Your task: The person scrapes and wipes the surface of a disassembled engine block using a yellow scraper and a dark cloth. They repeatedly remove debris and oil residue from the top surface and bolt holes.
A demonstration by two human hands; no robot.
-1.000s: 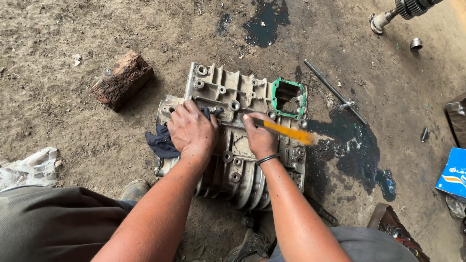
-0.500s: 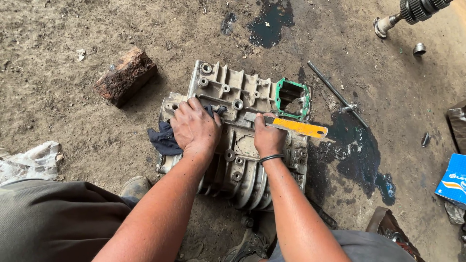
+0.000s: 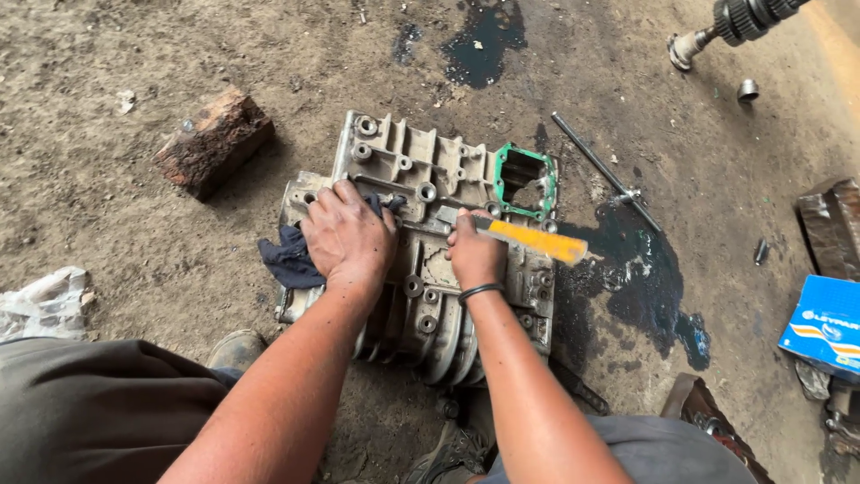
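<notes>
My knees and trousers are cutting off at the bottom edge, and my own forearms are covering much of the near side of the ribbed aluminium gearbox casing (image 3: 421, 215) that is lying flat on the dirt floor (image 3: 116, 206) in front of me. My left hand (image 3: 348, 235) is lying palm down on the casing's left half, fingers spread and slightly curled, pressing a dark blue rag (image 3: 287, 255) against the metal; most of the rag is hiding under my palm, with only a bunched corner sticking out to the left. My right hand (image 3: 473, 254) is closing in a fist around the near end of a yellow-handled scraper (image 3: 528, 239); my fingers are hiding that end, so I cannot tell how its tip is meeting the casing, while the yellow part is pointing away to the right across the casing's edge. A dark band is sitting on my right wrist, and both arms are reaching forward, nearly straight. Beyond my right hand, a green gasket (image 3: 524, 179) is ringing an opening at the casing's far right corner. To the right, a dark oil patch (image 3: 645, 269) is spreading on the ground, with a thin metal rod (image 3: 600, 170) lying past it. Far left, a block of wood (image 3: 213, 142) is resting well apart, and a geared shaft (image 3: 726, 22) is running out of view at the top right.
</notes>
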